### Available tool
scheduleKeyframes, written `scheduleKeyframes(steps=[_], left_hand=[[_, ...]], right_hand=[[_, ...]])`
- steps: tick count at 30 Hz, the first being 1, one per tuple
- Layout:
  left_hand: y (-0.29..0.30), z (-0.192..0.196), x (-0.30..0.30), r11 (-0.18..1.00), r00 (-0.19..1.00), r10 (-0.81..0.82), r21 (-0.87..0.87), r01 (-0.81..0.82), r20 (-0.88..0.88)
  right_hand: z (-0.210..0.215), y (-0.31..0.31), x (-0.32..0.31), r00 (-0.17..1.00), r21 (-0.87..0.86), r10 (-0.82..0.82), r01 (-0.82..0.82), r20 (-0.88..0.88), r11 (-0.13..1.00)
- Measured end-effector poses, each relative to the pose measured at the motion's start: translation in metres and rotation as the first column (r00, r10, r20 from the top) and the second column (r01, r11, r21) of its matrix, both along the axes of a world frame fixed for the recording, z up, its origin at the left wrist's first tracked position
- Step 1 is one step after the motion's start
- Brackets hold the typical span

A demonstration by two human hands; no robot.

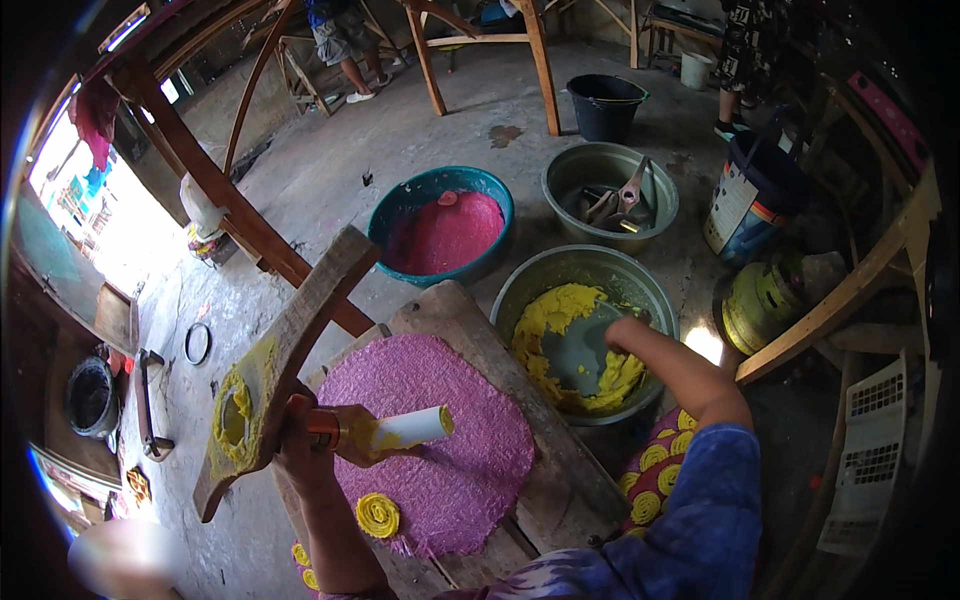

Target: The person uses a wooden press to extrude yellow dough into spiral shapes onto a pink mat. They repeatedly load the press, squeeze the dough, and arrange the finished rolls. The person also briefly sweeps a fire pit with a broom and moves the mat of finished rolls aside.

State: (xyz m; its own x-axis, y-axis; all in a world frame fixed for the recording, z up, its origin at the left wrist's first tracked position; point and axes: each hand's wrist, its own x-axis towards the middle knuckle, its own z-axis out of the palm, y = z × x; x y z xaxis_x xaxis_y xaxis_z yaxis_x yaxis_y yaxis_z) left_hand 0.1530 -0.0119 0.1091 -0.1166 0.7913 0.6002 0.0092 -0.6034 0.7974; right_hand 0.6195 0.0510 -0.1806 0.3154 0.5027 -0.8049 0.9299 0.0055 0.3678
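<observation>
My left hand (300, 445) grips a short tube tool (385, 430), brown at the hand and white at its tip, held over a round pink woven mat (440, 440) on a wooden board (560, 470). A wooden lever (290, 350) smeared with yellow paste stands beside that hand. A yellow coil of paste (377, 514) lies on the mat's near edge. My right hand (622, 330) reaches into a grey basin (585, 265) holding yellow paste (545, 320); its fingers are partly hidden in there.
A teal basin with pink paste (445, 232) and a grey basin with tools (610, 195) sit beyond. A black bucket (605, 105), a blue-white pail (750, 195) and a yellow can (765, 300) stand right. People's legs (345, 50) show far back. Wooden posts cross left.
</observation>
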Motion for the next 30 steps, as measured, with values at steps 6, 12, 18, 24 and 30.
scheduleKeyframes(steps=[6,12,18,24,30], left_hand=[[-0.003,0.005,0.002,0.996,0.994,-0.055,-0.072,0.062,0.091],[0.000,-0.002,-0.009,0.995,0.991,-0.097,0.001,0.097,0.095],[-0.001,-0.006,0.000,0.984,0.966,-0.112,-0.112,0.141,0.234],[-0.005,-0.013,-0.010,0.999,0.999,-0.040,0.022,0.040,0.012],[-0.009,0.003,0.006,0.999,1.000,0.024,-0.047,-0.024,-0.013]], right_hand=[[0.059,0.004,0.024,0.966,0.478,0.258,-0.217,-0.021,0.851],[-0.015,0.002,0.040,0.958,0.705,0.287,-0.195,-0.013,0.682],[-0.078,-0.044,0.022,0.950,0.770,0.269,-0.051,-0.159,0.636],[-0.012,-0.071,0.002,0.966,0.724,0.236,-0.087,-0.106,0.684],[-0.037,-0.052,0.002,0.987,0.809,0.150,-0.035,-0.066,0.587]])
